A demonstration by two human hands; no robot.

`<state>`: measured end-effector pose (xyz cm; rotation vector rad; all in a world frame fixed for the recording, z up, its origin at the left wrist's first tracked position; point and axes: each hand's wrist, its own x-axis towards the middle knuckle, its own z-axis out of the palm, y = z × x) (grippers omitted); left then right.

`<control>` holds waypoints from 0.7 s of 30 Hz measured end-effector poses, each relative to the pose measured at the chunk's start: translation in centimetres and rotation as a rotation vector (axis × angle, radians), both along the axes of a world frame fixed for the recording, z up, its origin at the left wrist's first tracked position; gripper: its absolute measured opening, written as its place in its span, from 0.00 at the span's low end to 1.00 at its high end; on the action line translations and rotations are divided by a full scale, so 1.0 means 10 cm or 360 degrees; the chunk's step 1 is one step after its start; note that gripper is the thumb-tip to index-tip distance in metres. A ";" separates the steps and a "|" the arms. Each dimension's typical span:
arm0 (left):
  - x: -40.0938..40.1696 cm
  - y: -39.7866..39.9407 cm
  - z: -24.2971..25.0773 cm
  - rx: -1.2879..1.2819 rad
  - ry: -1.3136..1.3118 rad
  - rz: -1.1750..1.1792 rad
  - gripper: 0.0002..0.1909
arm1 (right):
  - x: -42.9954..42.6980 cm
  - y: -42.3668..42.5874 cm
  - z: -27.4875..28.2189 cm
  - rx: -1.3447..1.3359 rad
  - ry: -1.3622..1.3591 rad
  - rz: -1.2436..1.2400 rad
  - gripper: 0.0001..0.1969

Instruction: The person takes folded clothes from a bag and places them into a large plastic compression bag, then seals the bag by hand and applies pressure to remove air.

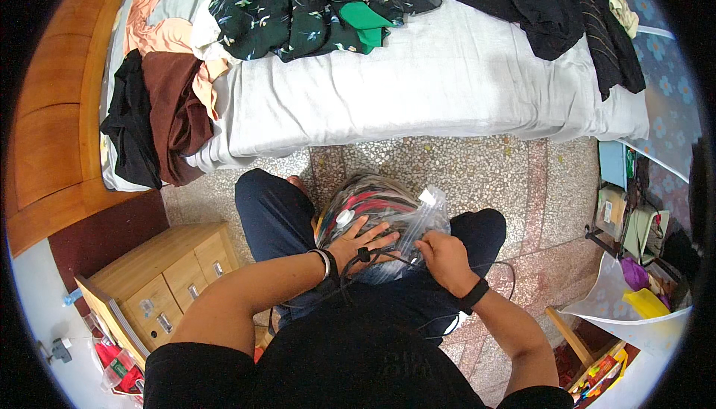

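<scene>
A clear plastic storage bag [373, 199] packed with folded dark, grey and red cloth rests between my knees, with a round white valve cap [345, 218] on its face. My left hand [363, 244] lies on the bag with fingers spread, pressing on the plastic. My right hand [444, 258] is closed on the bag's crumpled edge near its zip strip. A white tab [427, 196] shows at the top of that edge. Dark cords with a toggle [364, 253] hang in front of my left hand.
Ahead is a bed with a white sheet [391, 90], holding a dark patterned garment [268, 12], black clothes [537, 12] and brown cloth [176, 112]. A wooden drawer cabinet [151, 263] stands left; a shelf with boxes [611, 213] is at right. Speckled floor [475, 174] surrounds me.
</scene>
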<state>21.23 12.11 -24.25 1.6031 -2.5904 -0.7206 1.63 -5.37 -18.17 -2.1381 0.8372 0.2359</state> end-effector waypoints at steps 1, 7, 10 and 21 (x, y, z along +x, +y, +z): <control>-0.01 -0.01 0.01 -0.0030 -0.0036 0.0012 0.31 | 0.03 0.01 -0.01 -0.0002 0.0011 0.0068 0.09; -0.02 0.02 -0.05 -0.0209 -0.0190 -0.0036 0.32 | 0.22 0.12 -0.14 0.0052 0.0109 0.0215 0.12; -0.03 0.04 -0.13 -0.0187 -0.0114 -0.0012 0.33 | 0.26 0.12 -0.26 0.0043 0.0109 0.0207 0.14; 0.01 -0.01 -0.14 -0.0175 -0.0101 -0.0007 0.33 | 0.39 0.09 -0.52 0.0019 0.0224 0.0146 0.17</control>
